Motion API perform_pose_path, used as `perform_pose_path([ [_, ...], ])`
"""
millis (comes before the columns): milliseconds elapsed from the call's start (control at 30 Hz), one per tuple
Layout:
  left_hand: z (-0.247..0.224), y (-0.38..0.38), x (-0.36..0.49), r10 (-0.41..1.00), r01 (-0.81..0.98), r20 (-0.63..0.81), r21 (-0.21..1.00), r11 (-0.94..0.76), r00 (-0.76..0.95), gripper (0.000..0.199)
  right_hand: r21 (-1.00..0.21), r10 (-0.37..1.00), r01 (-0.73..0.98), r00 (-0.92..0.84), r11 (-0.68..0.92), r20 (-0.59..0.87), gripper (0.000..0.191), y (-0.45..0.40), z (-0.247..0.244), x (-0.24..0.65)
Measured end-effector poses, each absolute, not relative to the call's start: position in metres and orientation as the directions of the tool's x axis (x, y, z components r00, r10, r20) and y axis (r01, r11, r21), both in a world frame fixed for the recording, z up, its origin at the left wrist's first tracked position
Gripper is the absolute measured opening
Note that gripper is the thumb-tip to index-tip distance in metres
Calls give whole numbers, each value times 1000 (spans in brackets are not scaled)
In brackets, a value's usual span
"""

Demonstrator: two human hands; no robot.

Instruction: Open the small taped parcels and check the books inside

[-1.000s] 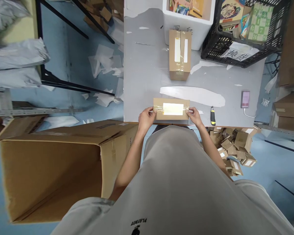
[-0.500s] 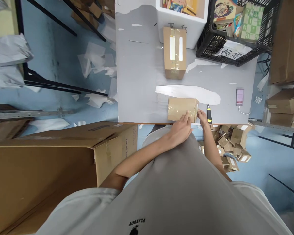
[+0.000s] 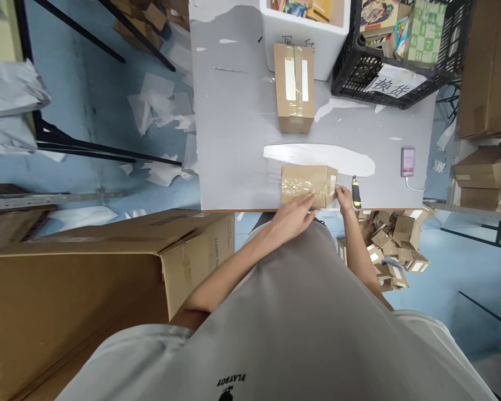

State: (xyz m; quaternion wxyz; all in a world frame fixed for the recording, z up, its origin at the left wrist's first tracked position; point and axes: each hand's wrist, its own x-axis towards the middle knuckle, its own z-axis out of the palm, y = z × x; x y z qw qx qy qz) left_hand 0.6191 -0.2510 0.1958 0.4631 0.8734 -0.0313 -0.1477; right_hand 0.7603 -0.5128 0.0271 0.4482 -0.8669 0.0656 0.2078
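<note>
A small taped cardboard box point(image 3: 303, 179) lies on its side at the table's front edge, with a white label on its right end. Across the near part of its top rests my left hand point(image 3: 293, 214), fingers stretched out and flat. My right hand point(image 3: 344, 198) is closed in a pinch at the box's right end; what is between the fingertips is too small to make out. Just right of that hand lies a yellow and black utility knife point(image 3: 356, 192) on the table.
Further back on the grey table point(image 3: 234, 128) stand another taped box point(image 3: 294, 111), a white foam bin point(image 3: 304, 33) and a black crate point(image 3: 371, 72) of goods. A phone point(image 3: 408, 161) lies at right. A large open carton point(image 3: 196, 262) is at my left; small boxes point(image 3: 394, 239) lie on the floor.
My left hand has slid left along the box, uncovering more of its right part. The box is tilted slightly, showing more of its labelled right end. The right hand stays at that end.
</note>
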Motion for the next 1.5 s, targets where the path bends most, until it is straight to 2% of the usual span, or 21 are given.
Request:
perform_pose_path([
  [133,194,-209,611,47,294,-310,828,-478,949,40,-726,-22,-391,887,-566,-461,68,-498,37,752],
  [267,179,-181,600,255,472,-397,720,-509,882,38,-734,19,-381,881,-562,-472,66,-471,52,742],
  [367,162,-168,592,347,539,-413,678,-499,842,39,-744,38,-338,898,-577,-438,64,-450,68,737],
  [500,127,-150,590,405,546,-397,746,-380,824,34,-737,38,-218,949,-639,-313,63,-433,107,731],
  [633,78,-127,600,484,641,-514,755,-137,708,35,-729,176,-34,962,-683,-210,57,-408,162,711],
  [733,43,-111,612,493,689,-623,722,64,607,33,-727,368,94,901,-680,-228,54,-370,191,679],
  [833,23,-99,621,507,698,-635,711,87,583,33,-729,557,212,786,-651,-269,60,-321,199,640],
  [967,18,-89,620,475,708,-655,700,89,588,32,-686,625,256,691,-681,-363,73,-268,190,606],
  [1100,23,-84,611,432,695,-661,712,102,613,35,-689,566,238,769,-684,-297,76,-269,183,615],
  [1233,34,-84,601,414,647,-638,750,138,650,35,-728,353,113,917,-676,-185,78,-324,175,651],
  [1300,40,-86,597,383,610,-611,780,140,693,33,-739,196,-24,958,-673,-210,80,-354,163,668],
  [1367,44,-89,596,345,588,-572,806,67,744,28,-736,51,-174,961,-655,-272,81,-377,146,679],
  [1500,47,-94,598,299,588,-534,798,-131,791,19,-748,-24,-329,922,-576,-387,80,-399,113,684],
])
